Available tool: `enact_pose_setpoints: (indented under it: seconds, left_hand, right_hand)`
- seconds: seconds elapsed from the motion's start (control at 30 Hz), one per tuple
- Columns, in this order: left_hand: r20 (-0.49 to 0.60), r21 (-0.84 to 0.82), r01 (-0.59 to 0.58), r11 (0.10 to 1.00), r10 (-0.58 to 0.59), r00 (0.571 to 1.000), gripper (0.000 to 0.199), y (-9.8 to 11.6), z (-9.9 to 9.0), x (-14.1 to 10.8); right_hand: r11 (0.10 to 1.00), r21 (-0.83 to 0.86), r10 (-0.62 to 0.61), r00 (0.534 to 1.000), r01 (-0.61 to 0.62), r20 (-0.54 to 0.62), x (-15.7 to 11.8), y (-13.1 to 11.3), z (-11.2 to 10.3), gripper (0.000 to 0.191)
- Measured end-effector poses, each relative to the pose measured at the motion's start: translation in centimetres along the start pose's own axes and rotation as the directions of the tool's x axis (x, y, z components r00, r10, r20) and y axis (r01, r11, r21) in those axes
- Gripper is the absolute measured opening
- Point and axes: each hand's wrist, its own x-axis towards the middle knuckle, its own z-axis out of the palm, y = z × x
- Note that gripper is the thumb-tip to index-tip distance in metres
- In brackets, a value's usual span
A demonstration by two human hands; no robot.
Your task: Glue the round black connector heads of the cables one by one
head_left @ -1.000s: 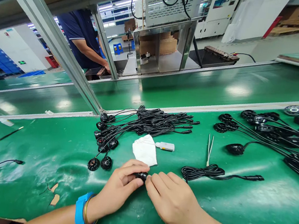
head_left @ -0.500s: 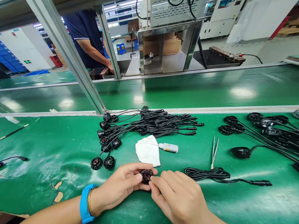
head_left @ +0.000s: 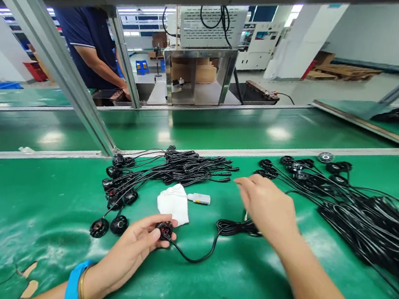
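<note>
My left hand (head_left: 147,233) is closed around a small round black lamp-like housing (head_left: 164,229), thumb on its near side and its open face showing a little red inside. A black cable (head_left: 194,260) runs from the housing to a coil (head_left: 231,228) on the bench. Above this coil is my right hand (head_left: 267,205), its fingers drawn together in a pinch; whatever they hold, if anything, cannot be made out. It partly covers the coil and a pale thin piece (head_left: 246,216) beside it. A white cloth (head_left: 174,204) and a small bottle (head_left: 200,198) lie just beyond my left hand.
Corded black housings (head_left: 115,202) lie left of the cloth, with bundled cables (head_left: 197,166) behind. More cables (head_left: 368,230) and housings (head_left: 299,170) are at the right. A metal post (head_left: 60,62) rises at the left. Across the green belt (head_left: 202,125), another person (head_left: 90,52) stands.
My right hand has left the housing and moved up and right, over the coil. My left hand still holds the housing, its cable now visible. The view has shifted right.
</note>
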Motion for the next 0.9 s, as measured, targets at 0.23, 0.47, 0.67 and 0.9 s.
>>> enact_pose_setpoints:
  seconds: [0.23, 0.47, 0.67, 0.9]
  left_hand:
    - [0.023, -0.155, 0.019, 0.988, -0.016, 1.000, 0.033, 0.1, -0.3, 0.0]
    - [0.057, -0.214, 0.022, 0.976, -0.010, 0.998, 0.035, -0.1, -0.7, 0.2]
    - [0.102, -0.244, 0.052, 0.968, -0.027, 0.994, 0.034, -0.2, -0.7, 0.3]
    - [0.148, -0.270, 0.044, 0.962, -0.003, 0.989, 0.033, -0.2, -0.7, 0.3]
  right_hand:
    - [0.976, 0.154, -0.182, 0.964, 0.154, 0.195, 1.9, 6.0, 4.0, 0.018]
    - [0.869, 0.482, -0.055, 0.990, 0.113, -0.133, 2.1, 4.8, 1.8, 0.012]
    - [0.268, 0.907, -0.246, 0.933, 0.326, -0.263, -1.0, -5.4, -0.8, 0.012]
    - [0.108, 0.861, -0.486, 0.781, 0.498, -0.391, -3.0, -8.3, 0.2, 0.032]
